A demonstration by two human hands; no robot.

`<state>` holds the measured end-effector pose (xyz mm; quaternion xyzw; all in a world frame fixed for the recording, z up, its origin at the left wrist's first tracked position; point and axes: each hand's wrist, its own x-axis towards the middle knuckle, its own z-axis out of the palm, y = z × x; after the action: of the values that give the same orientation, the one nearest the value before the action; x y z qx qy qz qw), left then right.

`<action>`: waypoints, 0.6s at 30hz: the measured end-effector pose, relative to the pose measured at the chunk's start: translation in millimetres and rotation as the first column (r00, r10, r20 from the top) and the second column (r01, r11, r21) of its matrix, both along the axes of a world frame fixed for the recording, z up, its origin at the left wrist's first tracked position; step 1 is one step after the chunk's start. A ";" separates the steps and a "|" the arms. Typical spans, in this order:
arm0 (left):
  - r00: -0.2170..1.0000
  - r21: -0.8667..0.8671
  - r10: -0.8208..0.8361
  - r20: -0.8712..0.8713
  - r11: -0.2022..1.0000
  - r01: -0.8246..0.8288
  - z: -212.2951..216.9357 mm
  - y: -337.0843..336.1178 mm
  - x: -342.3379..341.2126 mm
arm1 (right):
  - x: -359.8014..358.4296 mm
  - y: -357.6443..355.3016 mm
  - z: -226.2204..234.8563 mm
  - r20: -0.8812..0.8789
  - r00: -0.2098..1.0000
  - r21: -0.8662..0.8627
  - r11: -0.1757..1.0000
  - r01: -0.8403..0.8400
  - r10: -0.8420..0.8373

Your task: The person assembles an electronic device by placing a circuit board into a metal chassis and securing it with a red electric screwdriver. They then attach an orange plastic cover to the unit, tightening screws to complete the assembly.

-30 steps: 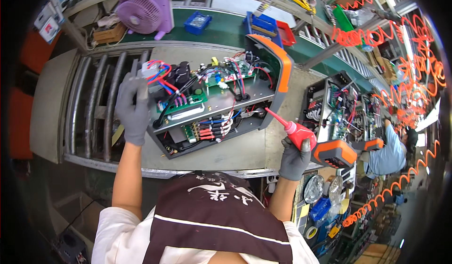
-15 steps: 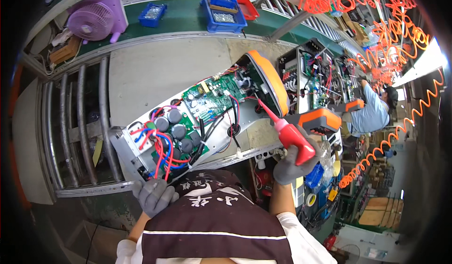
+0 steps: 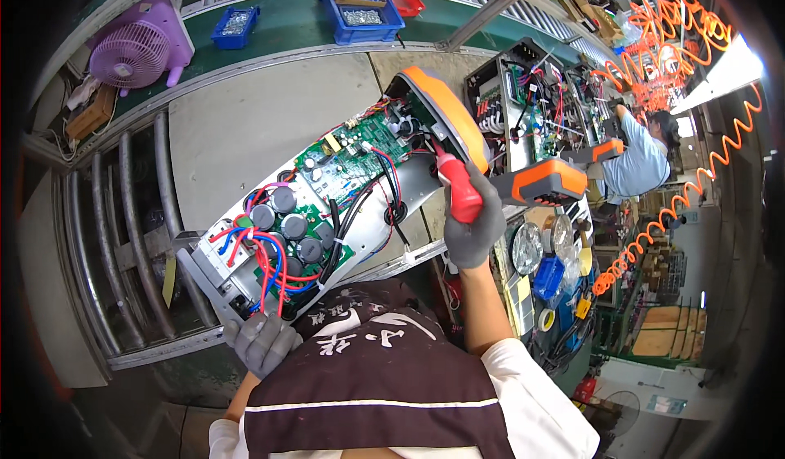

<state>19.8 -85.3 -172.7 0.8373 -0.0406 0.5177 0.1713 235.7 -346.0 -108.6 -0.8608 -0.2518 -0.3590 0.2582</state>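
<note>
**Two gloved hands on an opened unit**

Two grey-gloved hands work one opened electrical unit (image 3: 327, 213) lying slantwise across the grey bench top (image 3: 245, 123). At the far left a purple desk fan (image 3: 135, 50) stands on the green strip behind the bench, with a small blue bin (image 3: 235, 24) of parts beside it and a larger blue tray (image 3: 360, 5) further along, a red tray just behind that. A small yellow tag (image 3: 169, 279) hangs among the steel rollers at the bench's left edge. The left hand (image 3: 262, 343) is closed on the unit's near lower corner, beside the red and blue wires. The unit's green circuit board faces up, its orange end cap at the far end. The right hand (image 3: 474, 226) is wrapped tightly round a red-handled screwdriver (image 3: 458, 185), tip pointing into the unit near that cap. Further right, a second opened unit (image 3: 531, 115) lies on the bench, orange coiled hoses (image 3: 654, 238) hang overhead, and a person in a blue shirt (image 3: 642, 160) works beyond.
</note>
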 end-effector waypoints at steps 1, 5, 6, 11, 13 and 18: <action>1.000 -0.017 0.003 -0.016 1.000 -0.003 1.2 -0.1 -0.6 | 1.1 1.5 0.3 -0.021 0.999 0.029 0.999 0.026 -0.025; 0.996 -0.075 0.024 -0.089 0.997 -0.031 13.1 -6.4 -2.1 | 8.3 5.4 2.4 -0.073 0.996 -0.016 0.999 0.040 -0.041; 0.994 -0.090 0.036 -0.107 0.995 -0.045 14.5 -7.9 -2.5 | 11.9 7.5 4.8 -0.054 0.998 -0.033 0.999 0.018 -0.020; 0.987 -0.065 0.003 -0.158 0.998 -0.013 20.2 -7.4 -6.7 | 16.3 3.0 12.6 -0.083 0.995 -0.125 0.990 -0.061 0.051; 0.964 0.008 -0.128 -0.232 0.991 0.133 29.1 8.7 -7.1 | 14.2 -5.5 18.4 -0.087 0.990 -0.188 0.975 -0.123 0.108; 0.796 0.093 -0.366 -0.482 0.882 0.462 103.7 62.3 25.1 | 13.0 -12.1 10.2 -0.032 0.989 -0.227 0.963 -0.147 0.143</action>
<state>44.8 -23.0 -69.0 0.9174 -0.2362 0.2518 0.1980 248.7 -358.1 -98.4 -0.8668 -0.3519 -0.3012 0.1847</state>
